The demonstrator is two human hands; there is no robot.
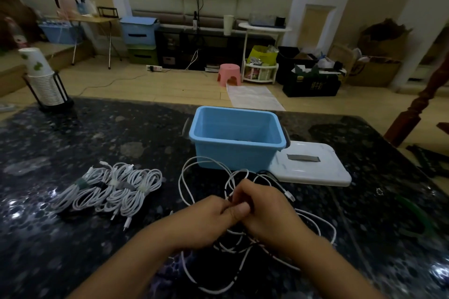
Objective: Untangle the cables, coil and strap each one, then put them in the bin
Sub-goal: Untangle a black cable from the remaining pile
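Tangle (245, 230): loose white and dark cables heaped on the dark table (97, 136), just in front of the blue bin (237, 139). Your left hand (206, 221) and right hand (264, 211) meet over it, both pinching strands at the knot. Coiled bundles (109, 189): strapped, lying to your left, not yet in the bin. Lid (311, 165): beside the bin. Method, as judged: find one plug end, feed it back through the loops, keep slack, never pull tight.

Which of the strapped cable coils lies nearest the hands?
The rightmost coil, with the pale strap. The others in the row lie farther left, away from the left hand and right hand.
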